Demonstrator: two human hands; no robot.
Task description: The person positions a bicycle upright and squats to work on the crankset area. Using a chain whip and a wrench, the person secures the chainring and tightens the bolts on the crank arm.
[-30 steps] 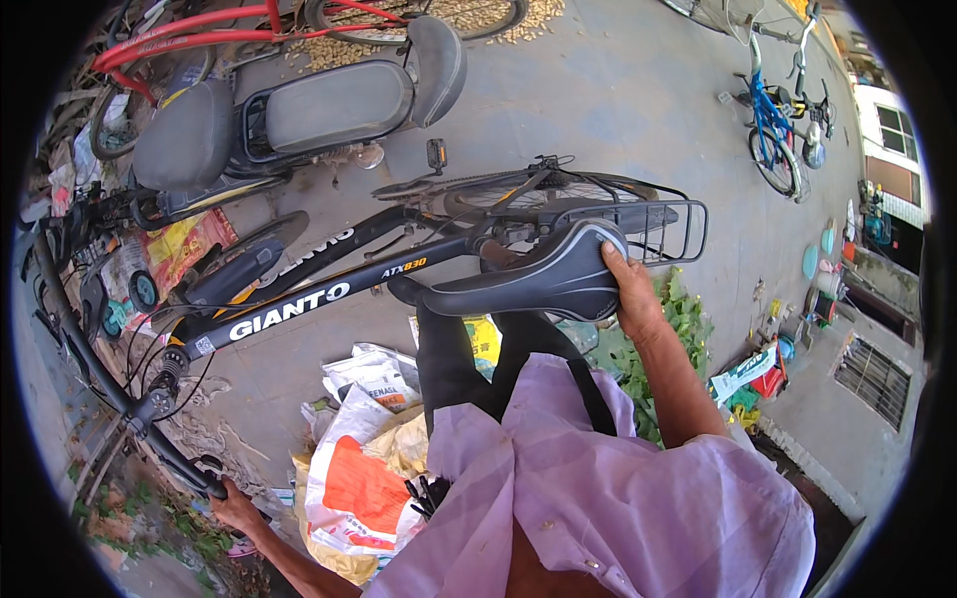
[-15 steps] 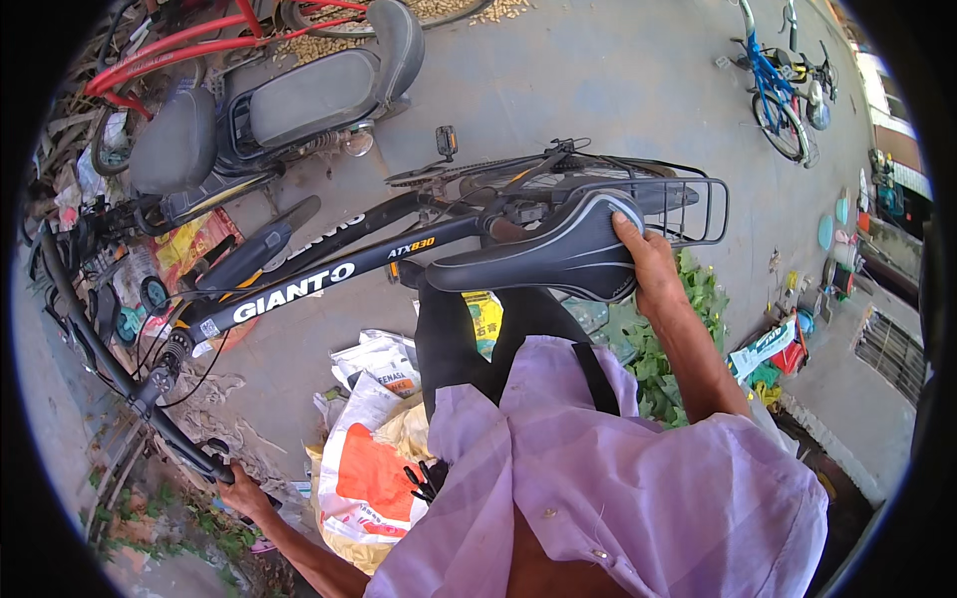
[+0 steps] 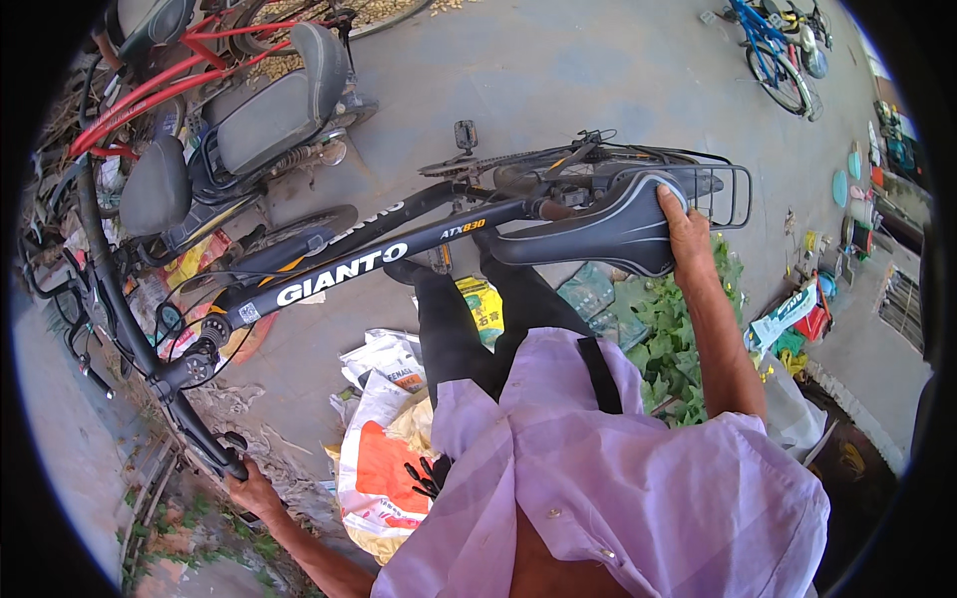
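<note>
A black bicycle [image 3: 349, 271] with orange accents stretches across the view in front of me, its handlebar at the left and its rear wheel at the right. My left hand [image 3: 255, 492] is closed around the near end of the handlebar [image 3: 130, 309], by a brake lever. With the thumb on top, my right hand [image 3: 690, 237] grips the rear of the black saddle [image 3: 588, 229]; its other fingers are mostly hidden beneath. Behind the saddle sits a black rear rack [image 3: 740, 194]. A pedal [image 3: 466, 135] sticks out on the far side.
A parked scooter with a grey seat [image 3: 261, 125] and a red bicycle frame [image 3: 150, 95] stand close at far left. Sacks [image 3: 384, 468] lie by my legs, and leafy plants [image 3: 668, 339] grow at right. A blue bicycle [image 3: 763, 45] stands at far right.
The bicycle has shifted rightward in view, with saddle and right hand slightly higher. Its handlebar sits at a steeper angle against the scooter. Both hands keep their holds.
</note>
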